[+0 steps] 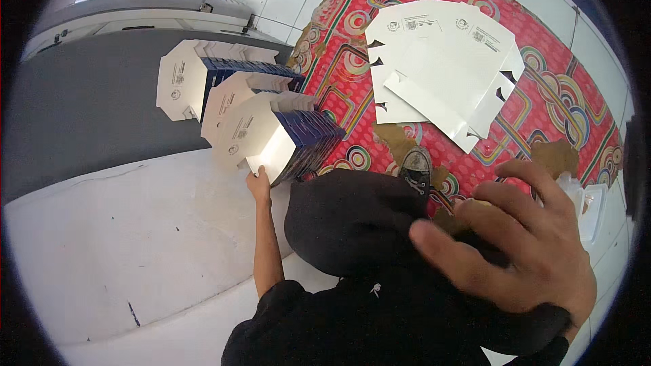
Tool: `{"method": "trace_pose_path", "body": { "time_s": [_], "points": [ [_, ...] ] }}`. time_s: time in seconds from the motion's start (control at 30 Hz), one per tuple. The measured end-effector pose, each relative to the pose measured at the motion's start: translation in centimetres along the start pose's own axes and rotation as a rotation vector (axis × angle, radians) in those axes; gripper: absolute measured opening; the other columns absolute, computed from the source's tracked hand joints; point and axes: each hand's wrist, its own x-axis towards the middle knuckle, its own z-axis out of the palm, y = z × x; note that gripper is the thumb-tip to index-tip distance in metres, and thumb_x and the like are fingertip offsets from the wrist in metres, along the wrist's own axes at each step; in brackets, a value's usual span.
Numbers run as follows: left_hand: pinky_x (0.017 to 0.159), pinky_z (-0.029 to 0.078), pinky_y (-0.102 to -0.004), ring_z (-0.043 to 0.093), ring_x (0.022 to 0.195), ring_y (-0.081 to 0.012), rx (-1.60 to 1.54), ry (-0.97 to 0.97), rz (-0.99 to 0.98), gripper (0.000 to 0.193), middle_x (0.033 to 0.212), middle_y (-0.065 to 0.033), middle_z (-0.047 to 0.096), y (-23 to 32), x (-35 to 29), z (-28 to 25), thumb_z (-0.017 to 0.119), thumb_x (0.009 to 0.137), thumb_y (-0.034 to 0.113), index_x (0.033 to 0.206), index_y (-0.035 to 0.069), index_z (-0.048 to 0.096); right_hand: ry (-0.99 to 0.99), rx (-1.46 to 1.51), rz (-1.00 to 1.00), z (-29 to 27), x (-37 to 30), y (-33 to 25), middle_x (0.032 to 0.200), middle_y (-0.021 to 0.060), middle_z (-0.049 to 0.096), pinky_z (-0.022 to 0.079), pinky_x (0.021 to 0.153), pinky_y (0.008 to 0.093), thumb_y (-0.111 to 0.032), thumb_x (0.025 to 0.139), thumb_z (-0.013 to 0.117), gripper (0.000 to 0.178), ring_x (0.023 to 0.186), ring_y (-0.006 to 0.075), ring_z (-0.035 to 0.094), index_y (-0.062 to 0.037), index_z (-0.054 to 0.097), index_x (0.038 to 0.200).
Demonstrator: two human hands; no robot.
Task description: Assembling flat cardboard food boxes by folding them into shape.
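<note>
My left hand (258, 186) reaches out to the left and grips the near edge of a folded cardboard box (271, 152), white inside and dark blue outside. That box is the front one of a nested row, its flaps standing up. Its fingertips are partly hidden by the cardboard. My right hand (515, 237) is raised close to the camera at the lower right, fingers apart and a little bent, with nothing in it. Flat white box blanks (444, 61) with notched edges lie overlapping on the patterned red mat (352, 81), ahead and to the right.
Another nested row of boxes (186, 81) stands farther back on a grey surface (88, 102). A white ledge (102, 244) runs along the left. A shoe (416, 167) rests on the worn mat. At the right edge is a white plastic container (593, 213).
</note>
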Motion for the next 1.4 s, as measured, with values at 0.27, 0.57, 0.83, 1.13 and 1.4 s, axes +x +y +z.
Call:
{"method": "trace_pose_path", "body": {
  "time_s": [0.27, 0.57, 0.83, 1.13, 1.4],
  "points": [
    [0.088, 0.050, -0.0435, 0.069, 0.095, -0.0374, 0.102, 0.127, 0.073, 0.037, 0.103, -0.0263, 0.071, 2.7, -1.5, -1.1, 0.060, 0.089, 0.021, 0.107, -0.010, 0.069, -0.188, -0.087, 0.136, 1.2, -0.5, 0.8, 0.096, 0.0055, 0.063, 0.045, 0.097, 0.0442, -0.023, 0.083, 0.076, 0.043, 0.097, 0.0208, 0.062, -0.0158, 0.066, 0.124],
    [0.087, 0.051, -0.0480, 0.067, 0.097, -0.0450, 0.218, 0.129, 0.143, 0.043, 0.104, -0.0317, 0.069, 3.6, -1.4, 0.1, 0.060, 0.089, 0.026, 0.108, -0.012, 0.068, -0.268, -0.074, 0.141, 1.1, -0.5, 1.0, 0.101, 0.0060, 0.063, 0.043, 0.099, 0.0431, -0.025, 0.087, 0.074, 0.042, 0.102, 0.0228, 0.061, -0.0132, 0.065, 0.126],
    [0.080, 0.052, -0.0410, 0.068, 0.088, -0.0309, 0.114, -0.020, 0.021, 0.047, 0.103, -0.0259, 0.068, 2.8, -1.2, -0.3, 0.064, 0.091, 0.025, 0.114, -0.016, 0.061, -0.309, -0.044, 0.161, 1.1, -0.4, 1.0, 0.104, 0.0074, 0.064, 0.043, 0.101, 0.0440, -0.024, 0.087, 0.074, 0.044, 0.105, 0.0234, 0.060, -0.0131, 0.063, 0.128],
    [0.069, 0.055, -0.0357, 0.069, 0.085, -0.0268, 0.126, -0.099, -0.095, 0.042, 0.102, -0.0184, 0.068, 8.4, -4.2, 0.3, 0.061, 0.092, 0.025, 0.118, -0.009, 0.061, -0.365, -0.081, 0.191, 1.3, -0.2, 1.1, 0.107, 0.0085, 0.064, 0.043, 0.102, 0.0457, -0.025, 0.088, 0.073, 0.044, 0.106, 0.0247, 0.061, -0.0136, 0.062, 0.129],
    [0.057, 0.064, -0.0425, 0.071, 0.083, -0.0308, -0.371, -0.213, -0.280, 0.044, 0.106, -0.0199, 0.065, 6.9, -4.3, -0.1, 0.044, 0.095, 0.025, 0.125, -0.008, 0.050, -0.376, -0.054, 0.178, 1.6, -0.4, 1.6, 0.104, 0.0091, 0.063, 0.044, 0.098, 0.0422, -0.028, 0.091, 0.069, 0.043, 0.103, 0.0245, 0.061, -0.0120, 0.060, 0.130]
  ]
}}
